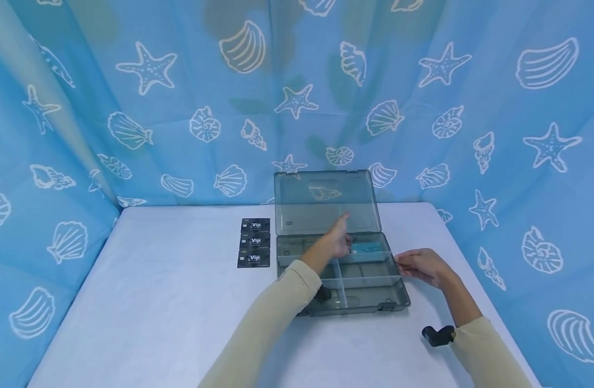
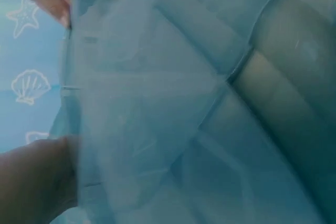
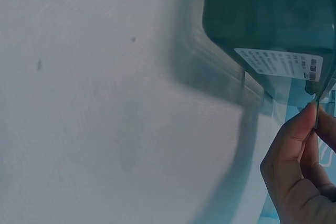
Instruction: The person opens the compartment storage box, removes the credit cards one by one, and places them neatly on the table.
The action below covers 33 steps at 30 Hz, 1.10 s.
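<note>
A translucent grey plastic storage box (image 1: 374,308) lies open, its hinged lid (image 1: 326,202) raised at the back. Clear dividers (image 1: 341,283) split the inside into compartments. My left hand (image 1: 337,242) reaches over the box into the back row, thumb pointing up. A flat teal piece with dark markings (image 1: 367,248) lies just right of it in the back right compartment. Its fingertips are hidden; in the left wrist view a divider covers them. My right hand (image 1: 423,267) pinches the box's right rim between thumb and fingers, as the right wrist view shows (image 3: 294,166).
Three black cards marked "Vip" (image 1: 254,241) lie in a column left of the box on the white table (image 1: 170,302). Blue curtains with white shells (image 1: 297,102) hang behind and at both sides. A printed label (image 3: 281,64) is on the box wall.
</note>
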Motion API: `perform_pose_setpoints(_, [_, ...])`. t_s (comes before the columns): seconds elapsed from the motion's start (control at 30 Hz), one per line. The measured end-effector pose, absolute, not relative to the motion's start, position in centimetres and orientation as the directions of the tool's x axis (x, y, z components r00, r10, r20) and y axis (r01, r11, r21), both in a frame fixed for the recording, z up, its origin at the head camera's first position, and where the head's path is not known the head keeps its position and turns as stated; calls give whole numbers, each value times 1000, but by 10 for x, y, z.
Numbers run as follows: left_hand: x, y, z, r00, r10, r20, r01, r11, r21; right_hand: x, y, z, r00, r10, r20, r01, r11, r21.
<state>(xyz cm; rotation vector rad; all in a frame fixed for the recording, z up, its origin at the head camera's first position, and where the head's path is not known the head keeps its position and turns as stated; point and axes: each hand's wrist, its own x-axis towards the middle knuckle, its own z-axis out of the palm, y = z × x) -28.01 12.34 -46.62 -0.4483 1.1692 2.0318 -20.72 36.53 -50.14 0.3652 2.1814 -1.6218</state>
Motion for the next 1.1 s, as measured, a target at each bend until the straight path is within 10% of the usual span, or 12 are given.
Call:
perform_pose_setpoints(0.23, [-280, 125, -474, -704, 360, -612, -710, -350, 611, -208, 361, -501, -893, -26, -449, 423, 296, -857])
perform_pose_setpoints(0.5, [-272, 127, -481, -833, 404, -378, -398, 37, 917, -208, 360, -500, -896, -39, -443, 414, 292, -862])
perform_pose_setpoints(0.7, [-265, 131, -481, -927, 266, -263, -183, 292, 939, -209, 358, -503, -895, -29, -444, 421, 273, -865])
perform_pose_setpoints(1.1, [-270, 94, -464, -946, 281, -162, -88, 260, 962, -205, 368, -506, -895, -12, -446, 425, 283, -860])
